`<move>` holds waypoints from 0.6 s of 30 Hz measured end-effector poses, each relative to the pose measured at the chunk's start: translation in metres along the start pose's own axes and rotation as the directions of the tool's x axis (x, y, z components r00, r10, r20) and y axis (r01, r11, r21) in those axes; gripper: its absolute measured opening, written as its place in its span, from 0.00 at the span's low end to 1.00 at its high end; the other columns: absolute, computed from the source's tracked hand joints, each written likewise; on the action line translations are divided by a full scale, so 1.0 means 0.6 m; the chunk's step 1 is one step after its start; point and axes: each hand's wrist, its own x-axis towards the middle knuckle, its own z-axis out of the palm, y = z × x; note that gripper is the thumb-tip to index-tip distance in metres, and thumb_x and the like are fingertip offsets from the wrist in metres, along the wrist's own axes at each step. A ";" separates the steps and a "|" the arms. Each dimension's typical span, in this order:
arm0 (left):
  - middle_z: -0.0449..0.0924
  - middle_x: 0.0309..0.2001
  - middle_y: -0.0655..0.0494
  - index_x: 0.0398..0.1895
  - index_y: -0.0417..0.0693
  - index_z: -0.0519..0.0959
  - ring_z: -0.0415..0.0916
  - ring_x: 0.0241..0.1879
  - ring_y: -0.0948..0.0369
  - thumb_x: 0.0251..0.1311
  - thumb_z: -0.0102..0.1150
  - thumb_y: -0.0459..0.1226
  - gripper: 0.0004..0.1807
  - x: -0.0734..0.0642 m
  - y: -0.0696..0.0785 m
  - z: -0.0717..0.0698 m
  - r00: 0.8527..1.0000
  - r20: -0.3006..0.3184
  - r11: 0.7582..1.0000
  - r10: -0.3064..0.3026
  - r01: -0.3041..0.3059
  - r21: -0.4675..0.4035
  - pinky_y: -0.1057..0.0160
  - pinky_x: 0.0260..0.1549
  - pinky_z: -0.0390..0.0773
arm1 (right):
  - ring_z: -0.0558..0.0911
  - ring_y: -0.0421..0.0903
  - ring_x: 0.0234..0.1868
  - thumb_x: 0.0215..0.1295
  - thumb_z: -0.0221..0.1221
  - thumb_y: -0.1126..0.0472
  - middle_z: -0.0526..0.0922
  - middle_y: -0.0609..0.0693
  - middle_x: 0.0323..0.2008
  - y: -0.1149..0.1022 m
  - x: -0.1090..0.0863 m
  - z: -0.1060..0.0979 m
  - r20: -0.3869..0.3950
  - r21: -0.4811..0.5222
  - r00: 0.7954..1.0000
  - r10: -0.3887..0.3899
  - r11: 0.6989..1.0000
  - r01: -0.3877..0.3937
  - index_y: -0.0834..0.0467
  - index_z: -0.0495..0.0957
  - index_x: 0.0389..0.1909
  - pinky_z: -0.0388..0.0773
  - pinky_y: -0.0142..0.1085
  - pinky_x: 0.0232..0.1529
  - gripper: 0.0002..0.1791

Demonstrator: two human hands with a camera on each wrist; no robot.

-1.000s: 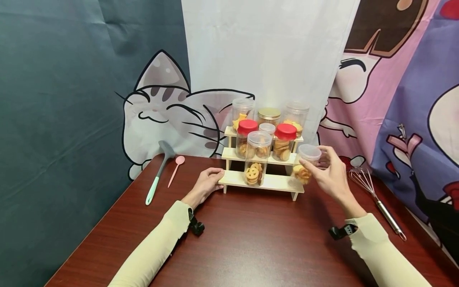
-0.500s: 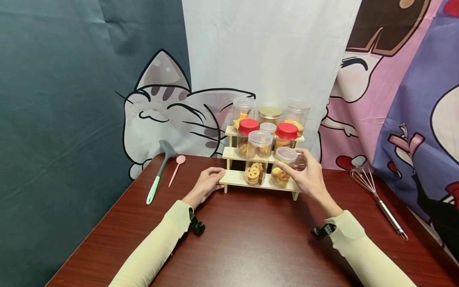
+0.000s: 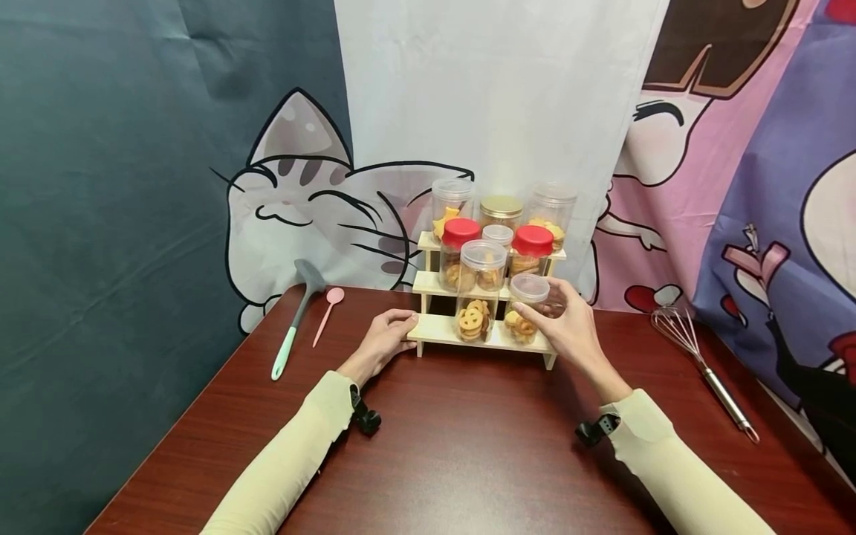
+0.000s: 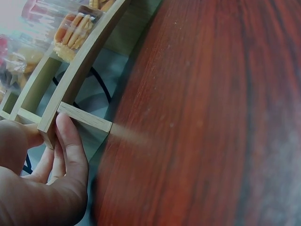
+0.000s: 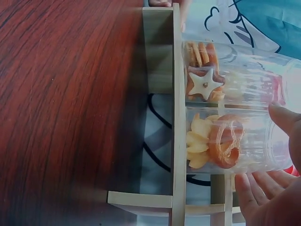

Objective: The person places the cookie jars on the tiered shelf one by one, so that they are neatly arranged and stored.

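Observation:
A three-tier wooden display rack (image 3: 438, 325) stands on the table, holding clear jars of cookies. My left hand (image 3: 383, 343) pinches the left end of its lowest shelf, thumb above and fingers below, as the left wrist view shows. My right hand (image 3: 571, 327) grips a clear-lidded cookie jar (image 5: 225, 141) near its top, thumb and fingers on opposite sides. That jar is upright, its base at the lowest shelf, close beside a taller clear jar (image 3: 480, 293). Behind, two red-lidded jars (image 3: 461, 234) flank a small jar (image 3: 498, 236) on the middle tier.
On the top tier are two clear jars and a gold-lidded jar (image 3: 501, 208). A spatula (image 3: 294, 327) and a pink spoon (image 3: 329, 316) lie at left, a whisk (image 3: 712, 383) at right. A printed curtain (image 3: 508, 89) hangs behind the table (image 3: 435, 453).
My right hand has carried the jar leftward from beyond the shelf's right end to beside the taller jar. My left hand has stayed on the rack's left end.

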 end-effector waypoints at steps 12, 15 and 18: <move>0.86 0.57 0.41 0.68 0.36 0.77 0.84 0.38 0.63 0.77 0.65 0.38 0.23 0.006 -0.005 -0.012 1.000 -0.005 0.998 0.021 -0.021 0.059 0.66 0.37 0.89 | 0.89 0.51 0.55 0.65 0.77 0.44 0.90 0.55 0.57 0.004 -0.001 0.006 0.067 0.026 0.998 0.000 1.000 -0.002 0.55 0.75 0.70 0.84 0.24 0.53 0.38; 0.87 0.55 0.40 0.65 0.34 0.78 0.85 0.37 0.64 0.76 0.66 0.37 0.22 0.005 -0.003 -0.016 0.998 -0.018 0.992 0.061 -0.059 0.109 0.66 0.39 0.89 | 0.89 0.51 0.57 0.65 0.77 0.45 0.89 0.56 0.59 0.007 0.000 0.006 0.098 0.021 0.995 0.001 1.000 -0.003 0.55 0.74 0.71 0.84 0.26 0.57 0.39; 0.87 0.55 0.39 0.64 0.33 0.79 0.87 0.43 0.59 0.75 0.67 0.37 0.21 0.003 0.007 -0.024 0.994 -0.037 0.982 0.102 -0.095 0.162 0.63 0.46 0.90 | 0.88 0.55 0.59 0.67 0.76 0.46 0.87 0.59 0.61 0.007 0.006 -0.001 0.135 0.011 0.991 -0.014 1.000 0.012 0.57 0.71 0.74 0.86 0.39 0.62 0.41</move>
